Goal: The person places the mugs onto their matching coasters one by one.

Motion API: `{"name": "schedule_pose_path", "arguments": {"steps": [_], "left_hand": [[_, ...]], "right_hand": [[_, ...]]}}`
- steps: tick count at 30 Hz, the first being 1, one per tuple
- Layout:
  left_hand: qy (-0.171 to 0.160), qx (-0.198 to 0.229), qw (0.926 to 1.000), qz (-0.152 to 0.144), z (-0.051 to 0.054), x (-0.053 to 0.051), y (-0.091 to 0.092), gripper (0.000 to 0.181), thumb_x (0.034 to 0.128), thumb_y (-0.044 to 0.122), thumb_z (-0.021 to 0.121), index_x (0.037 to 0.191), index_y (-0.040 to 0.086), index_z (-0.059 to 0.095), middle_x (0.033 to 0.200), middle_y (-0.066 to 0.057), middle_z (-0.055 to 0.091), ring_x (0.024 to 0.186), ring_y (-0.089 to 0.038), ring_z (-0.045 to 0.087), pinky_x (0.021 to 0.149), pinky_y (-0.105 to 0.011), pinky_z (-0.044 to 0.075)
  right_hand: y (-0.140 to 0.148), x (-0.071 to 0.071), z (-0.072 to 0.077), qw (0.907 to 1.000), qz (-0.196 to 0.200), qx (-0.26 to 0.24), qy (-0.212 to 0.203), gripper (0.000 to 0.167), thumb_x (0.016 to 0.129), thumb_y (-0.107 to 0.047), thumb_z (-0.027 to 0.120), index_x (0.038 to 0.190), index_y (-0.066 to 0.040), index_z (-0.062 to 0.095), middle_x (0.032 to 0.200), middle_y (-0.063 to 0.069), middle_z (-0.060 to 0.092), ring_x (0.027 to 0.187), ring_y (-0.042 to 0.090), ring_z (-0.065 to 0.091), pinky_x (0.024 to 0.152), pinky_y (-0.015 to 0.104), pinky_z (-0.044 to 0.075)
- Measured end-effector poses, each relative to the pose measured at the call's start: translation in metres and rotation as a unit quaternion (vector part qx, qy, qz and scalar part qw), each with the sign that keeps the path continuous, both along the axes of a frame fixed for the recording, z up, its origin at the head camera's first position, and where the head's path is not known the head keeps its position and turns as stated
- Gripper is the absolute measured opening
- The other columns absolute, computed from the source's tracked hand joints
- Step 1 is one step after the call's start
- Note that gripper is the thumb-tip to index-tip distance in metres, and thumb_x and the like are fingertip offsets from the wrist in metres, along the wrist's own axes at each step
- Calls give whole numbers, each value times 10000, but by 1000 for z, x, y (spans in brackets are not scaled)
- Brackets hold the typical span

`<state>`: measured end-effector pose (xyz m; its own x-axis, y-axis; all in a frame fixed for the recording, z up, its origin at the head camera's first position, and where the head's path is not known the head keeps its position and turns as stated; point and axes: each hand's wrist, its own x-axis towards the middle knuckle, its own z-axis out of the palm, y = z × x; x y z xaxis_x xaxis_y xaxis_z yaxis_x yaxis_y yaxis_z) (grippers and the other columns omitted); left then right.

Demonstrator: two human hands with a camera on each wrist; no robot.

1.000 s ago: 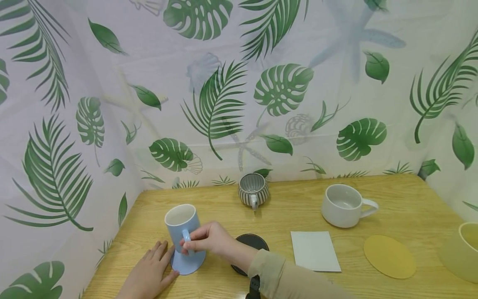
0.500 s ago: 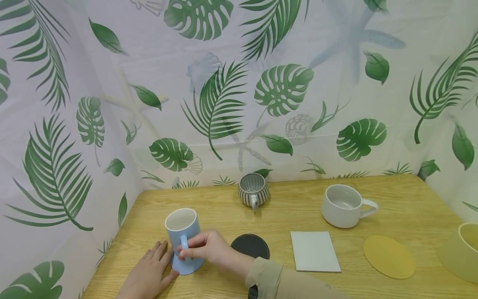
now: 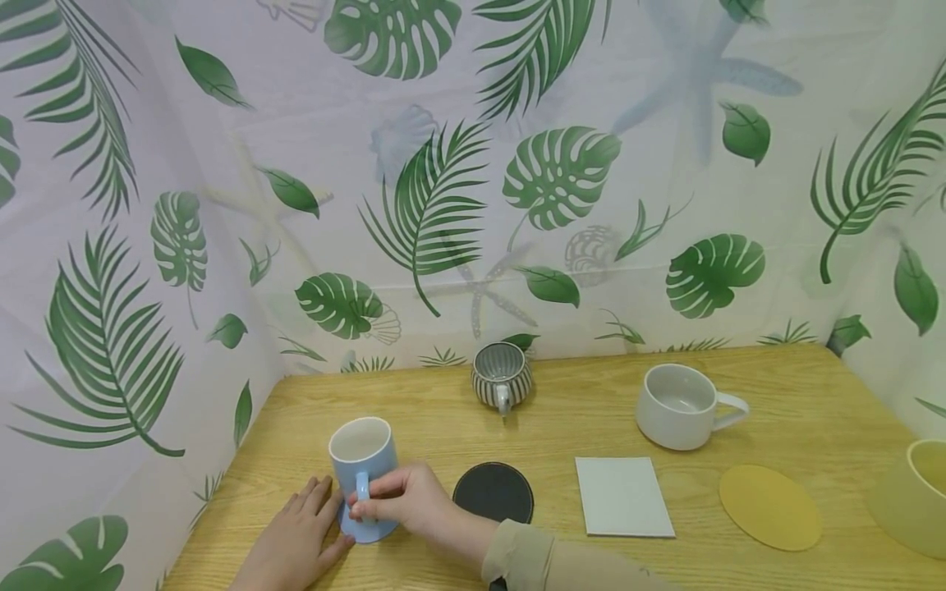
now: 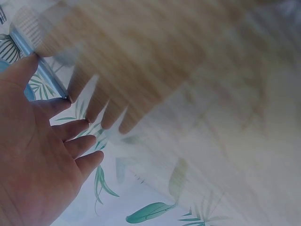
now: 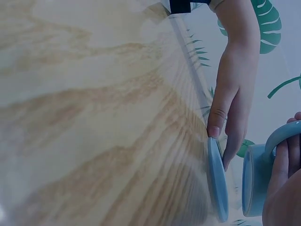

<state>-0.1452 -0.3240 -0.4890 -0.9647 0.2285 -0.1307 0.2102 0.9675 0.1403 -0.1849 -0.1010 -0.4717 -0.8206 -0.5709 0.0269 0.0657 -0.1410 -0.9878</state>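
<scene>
A light blue mug (image 3: 378, 461) is held by its handle between the thumb and fingers of my right hand (image 3: 420, 497). Under it lies a round light blue coaster (image 3: 369, 532), partly hidden by the mug. In the right wrist view a gap shows between the mug's base (image 5: 254, 181) and the coaster (image 5: 217, 181). My left hand (image 3: 294, 535) rests on the table to the left, fingers extended, its thumb and index fingertip touching the coaster's edge, as the left wrist view also shows.
A black round coaster (image 3: 493, 491), a white square coaster (image 3: 624, 497) and a yellow round coaster (image 3: 770, 506) lie to the right. Behind stand a striped cup (image 3: 484, 390) and a white mug (image 3: 672, 423). A yellow cup (image 3: 905, 509) sits at the right edge. Leaf-patterned cloth surrounds the table.
My right hand has lowered the blue mug closer to the blue coaster and moved slightly left, uncovering the black coaster. My left hand has stayed in place.
</scene>
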Motion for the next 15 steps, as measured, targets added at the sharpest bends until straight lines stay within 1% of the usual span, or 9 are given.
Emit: {"name": "schedule_pose_path", "arguments": {"steps": [5,10,15], "left_hand": [[-46,74,10000,38,2,1,1,760,1010,500,680,1526,-35,527,1631,-315,426,1540,-535,361,1229,-699,341],[-36,121,9999,31,3,3,1,757,1016,513,663,1525,-31,531,1635,-320,416,1543,-540,350,1230,-706,334],[17,150,9999,6,3,3,1,771,1022,542,640,1532,-25,524,1649,-311,401,1539,-546,352,1226,-712,334]], "right_hand": [[-2,4,-2,9999,-39,-31,-105,175,937,-1,789,1073,109,789,1132,231,789,1015,41,743,939,242,612],[-5,7,-4,9998,-120,-39,-175,162,919,16,800,1050,111,795,1108,233,796,976,22,741,908,214,610],[-7,10,-8,9997,-204,-20,-143,148,899,26,815,1029,97,808,1078,240,800,958,33,750,881,203,614]]}}
